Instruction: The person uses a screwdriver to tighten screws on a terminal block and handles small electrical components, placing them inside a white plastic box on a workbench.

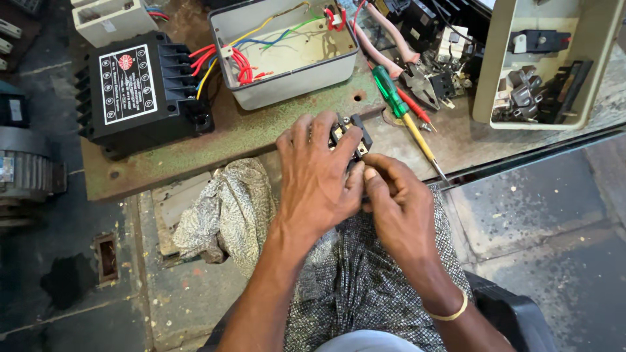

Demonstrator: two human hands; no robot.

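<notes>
Both hands are pinching a small black plastic switch block (351, 137) over the lap, at the near edge of the worktop.

The left hand (317, 176) is cupping it steady while the right hand (399, 202) is gripping its near end; the green-handled screwdriver (404, 117) is lying just right, the open grey metal box (285, 49) with coloured wires farther off on the rusty green worktop (195, 153).

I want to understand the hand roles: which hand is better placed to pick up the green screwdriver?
Probably the right hand: the green screwdriver lies on its side, and only its fingertips touch the small black part, which the left hand grips.
</notes>
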